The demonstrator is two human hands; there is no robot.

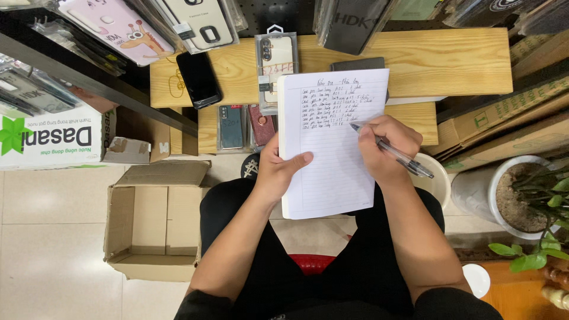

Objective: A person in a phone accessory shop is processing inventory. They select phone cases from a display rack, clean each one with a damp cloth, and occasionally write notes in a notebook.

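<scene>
The right hand pinches a clear plastic ballpoint pen, tip on the white lined notebook. The left hand clamps the notebook's left edge, thumb on top.

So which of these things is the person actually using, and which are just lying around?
In use:
- lined notebook, held at its edge by the left hand
- pen, gripped in the right hand, tip on the page

Lying about:
- black phone on the wooden shelf
- packaged phone cases
- open cardboard box on the floor
- potted plant
</scene>
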